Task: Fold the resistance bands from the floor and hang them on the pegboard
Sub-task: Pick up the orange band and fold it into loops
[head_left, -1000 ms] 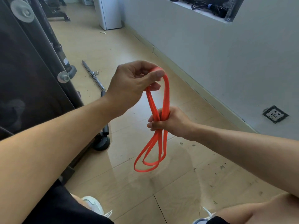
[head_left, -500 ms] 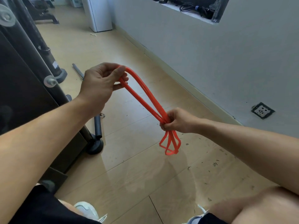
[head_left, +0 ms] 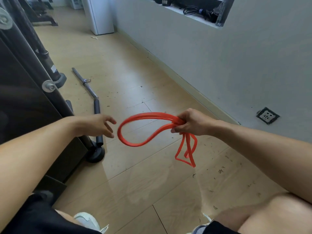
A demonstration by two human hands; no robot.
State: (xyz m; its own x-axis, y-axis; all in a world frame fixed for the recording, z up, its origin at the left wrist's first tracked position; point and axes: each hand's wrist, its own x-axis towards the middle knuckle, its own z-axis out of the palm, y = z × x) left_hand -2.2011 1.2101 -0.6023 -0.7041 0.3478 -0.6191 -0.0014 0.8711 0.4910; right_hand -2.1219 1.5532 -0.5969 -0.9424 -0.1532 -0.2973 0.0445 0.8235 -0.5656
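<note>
An orange resistance band (head_left: 135,143) is folded into several strands and held above the wooden floor. My right hand (head_left: 190,123) is closed around its middle. One big loop springs out to the left of the fist, and shorter loops hang below it. My left hand (head_left: 99,125) hovers just left of the big loop with fingers spread, holding nothing and not touching the band. No pegboard is in view.
A black gym machine frame (head_left: 30,92) fills the left side, with a round foot (head_left: 96,154) near my left arm. A chrome bar (head_left: 86,83) lies on the floor beyond. A grey wall with a socket (head_left: 267,115) runs along the right. My knees and shoes show at the bottom.
My left hand let go of the band's upper loop and dropped to the left. The freed loop swung down and out to the left of my right fist.
</note>
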